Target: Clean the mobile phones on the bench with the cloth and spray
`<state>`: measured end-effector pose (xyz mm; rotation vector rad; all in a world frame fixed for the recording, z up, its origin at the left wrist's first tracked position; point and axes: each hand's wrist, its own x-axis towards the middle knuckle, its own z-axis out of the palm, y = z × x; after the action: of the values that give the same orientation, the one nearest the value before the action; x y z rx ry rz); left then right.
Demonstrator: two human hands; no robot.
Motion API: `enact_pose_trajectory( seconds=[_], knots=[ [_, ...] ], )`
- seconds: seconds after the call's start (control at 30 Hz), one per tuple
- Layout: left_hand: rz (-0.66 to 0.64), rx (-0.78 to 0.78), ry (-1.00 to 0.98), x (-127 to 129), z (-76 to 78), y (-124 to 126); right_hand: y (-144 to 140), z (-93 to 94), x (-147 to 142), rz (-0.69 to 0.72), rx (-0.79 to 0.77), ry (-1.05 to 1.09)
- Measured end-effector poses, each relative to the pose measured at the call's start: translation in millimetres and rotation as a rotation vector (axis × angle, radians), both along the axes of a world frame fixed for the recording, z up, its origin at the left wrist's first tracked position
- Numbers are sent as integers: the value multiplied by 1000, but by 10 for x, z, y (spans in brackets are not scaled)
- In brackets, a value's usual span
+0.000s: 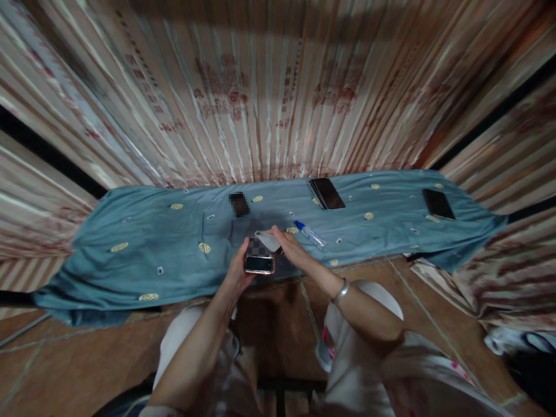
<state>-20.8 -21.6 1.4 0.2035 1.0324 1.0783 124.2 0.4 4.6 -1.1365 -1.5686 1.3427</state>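
Both hands meet over the blue cloth-covered table [143,231]. Left hand [238,271] grips a small checkered phone [259,255] from below so it stays flat, while right hand [290,246] pinches a grey wiping cloth [267,239] against its top. Nearby lies a blue-capped spray bottle [309,233].

A striped curtain [269,98] in beige and pink – with faded red patterns – hangs across the whole back. Below it lies a blue cloth [143,243] with small yellow ovals, spread over a low surface. The floor [78,370] is brown tile – light is dim.
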Motion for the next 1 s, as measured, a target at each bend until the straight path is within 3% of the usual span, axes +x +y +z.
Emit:
enact_pose_trajectory(
  seconds=[0.3,0.4,0.5,0.63,0.73,1.0],
  knots=[
    [-58,26,-17,47,-58,-15,84,-27,3,84,-170,131],
    [7,5,-35,14,-18,38,82,-51,-33,62,-237,249],
    [138,-10,-51,10,11,96,58,-68,-55,21,-141,272],
    [233,7,-79,35,-15,157,-14,-105,-76,-20,46,79],
    [283,11,-63,26,-61,202,-101,-158,-121,-1,74,-52],
    [347,69,-13,-72,-106,281,-294,-338,-206,38,184,-130]
  ],
)
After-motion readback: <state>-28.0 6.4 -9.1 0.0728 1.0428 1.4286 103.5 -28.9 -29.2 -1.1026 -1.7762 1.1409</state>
